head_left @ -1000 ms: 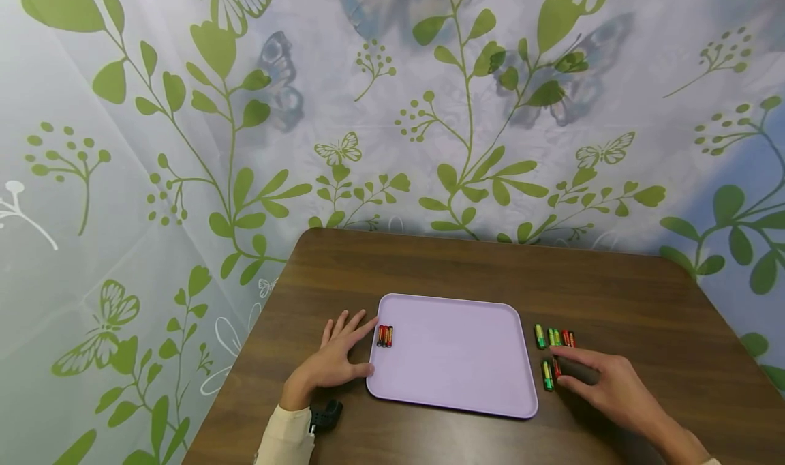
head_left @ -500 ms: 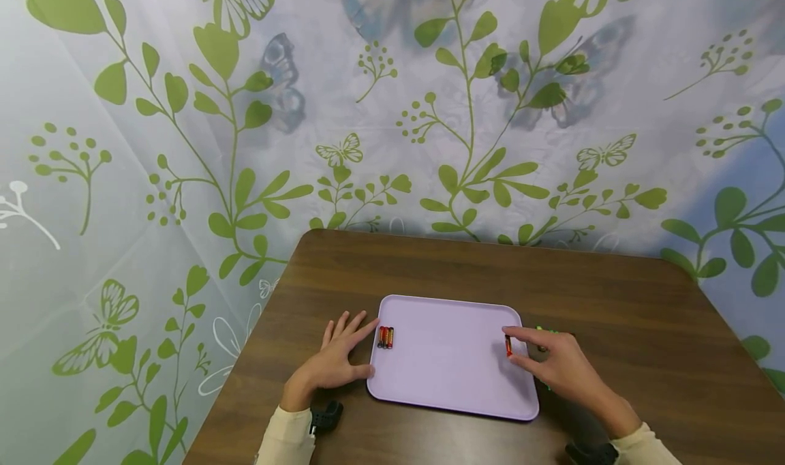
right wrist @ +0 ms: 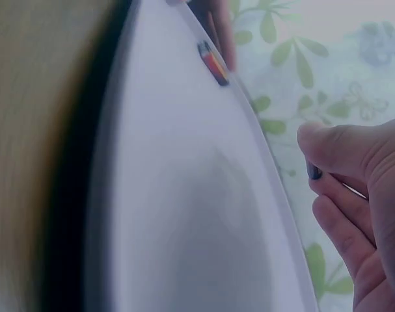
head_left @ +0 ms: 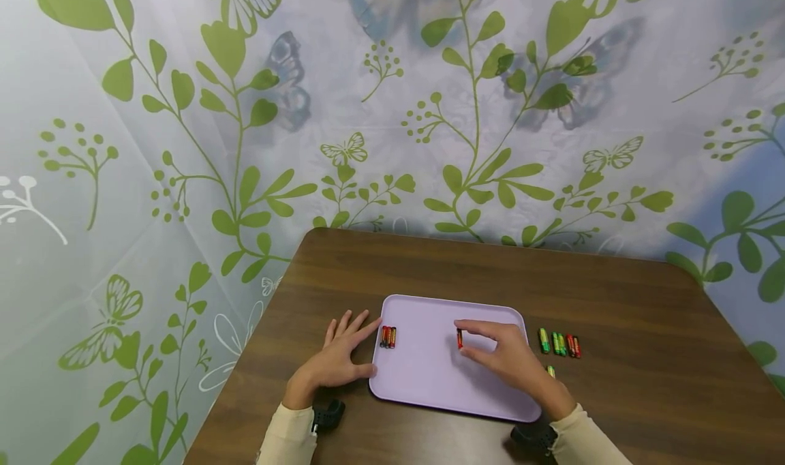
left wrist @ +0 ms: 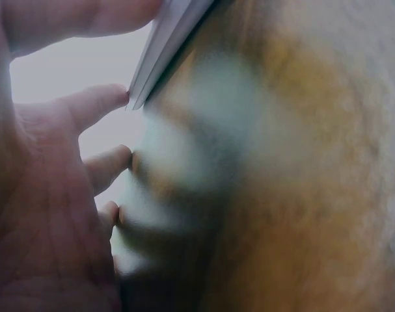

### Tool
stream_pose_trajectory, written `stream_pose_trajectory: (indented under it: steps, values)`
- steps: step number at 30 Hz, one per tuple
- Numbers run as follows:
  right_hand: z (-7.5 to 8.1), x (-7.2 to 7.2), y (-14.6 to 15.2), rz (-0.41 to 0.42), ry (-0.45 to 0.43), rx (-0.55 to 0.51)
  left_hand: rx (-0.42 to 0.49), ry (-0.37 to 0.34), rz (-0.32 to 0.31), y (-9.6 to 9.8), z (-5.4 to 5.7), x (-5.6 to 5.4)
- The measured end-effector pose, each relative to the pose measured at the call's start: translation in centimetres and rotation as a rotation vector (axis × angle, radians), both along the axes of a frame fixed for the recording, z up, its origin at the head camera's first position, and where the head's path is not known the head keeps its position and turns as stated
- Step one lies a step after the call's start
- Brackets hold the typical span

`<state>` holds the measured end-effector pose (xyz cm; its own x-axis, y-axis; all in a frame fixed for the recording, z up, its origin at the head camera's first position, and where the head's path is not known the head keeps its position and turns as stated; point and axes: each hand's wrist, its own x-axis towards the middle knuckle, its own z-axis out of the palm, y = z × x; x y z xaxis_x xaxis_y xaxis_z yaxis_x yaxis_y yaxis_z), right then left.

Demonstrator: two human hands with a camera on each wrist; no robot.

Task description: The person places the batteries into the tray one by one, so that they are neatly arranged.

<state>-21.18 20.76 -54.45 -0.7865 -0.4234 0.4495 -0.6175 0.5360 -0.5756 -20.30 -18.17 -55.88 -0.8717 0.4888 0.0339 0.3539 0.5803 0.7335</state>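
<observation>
My right hand (head_left: 509, 356) pinches a red-and-black battery (head_left: 460, 339) between thumb and fingers above the middle of the lilac tray (head_left: 423, 380). In the right wrist view only the battery's dark end (right wrist: 314, 171) shows between the fingertips. Three red-and-black batteries (head_left: 388, 337) lie side by side inside the tray along its left edge. My left hand (head_left: 334, 361) rests at that edge with fingers spread, thumb and index finger touching the rim. The left wrist view has the fingers (left wrist: 96, 104) straight beside the rim (left wrist: 164, 49).
Right of the tray, on the brown table (head_left: 638, 315), lie green batteries (head_left: 558, 343) and two red batteries (head_left: 573, 346). Another green battery (head_left: 550, 371) is partly hidden behind my right wrist. A leaf-patterned curtain (head_left: 398, 110) hangs behind the table.
My right hand picked up a red battery from the table on the right and carried it left over the tray's middle. My left hand has stayed at the tray's edge.
</observation>
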Motion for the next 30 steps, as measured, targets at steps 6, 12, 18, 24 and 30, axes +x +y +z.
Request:
stream_pose_trajectory:
  steps: [6, 12, 18, 24, 30]
  values:
    - [-0.8, -0.2, -2.8, 0.028, -0.029, -0.021, -0.093, -0.054, 0.012, 0.2, 0.4, -0.2]
    - [-1.4, -0.5, -5.0, 0.047, -0.054, -0.046, -0.094, -0.047, 0.021, 0.3, 0.5, -0.1]
    - [-1.9, -0.7, -6.9, 0.070, -0.066, -0.056, -0.055, -0.025, 0.015, 0.3, 0.5, 0.0]
    - [-2.1, -0.8, -8.6, 0.092, -0.079, -0.050, -0.060, -0.036, 0.015, 0.2, 0.4, -0.1]
    - [-2.4, -1.2, -10.2, 0.092, -0.051, -0.007, -0.011, -0.015, -0.001, 0.1, 0.3, 0.0]
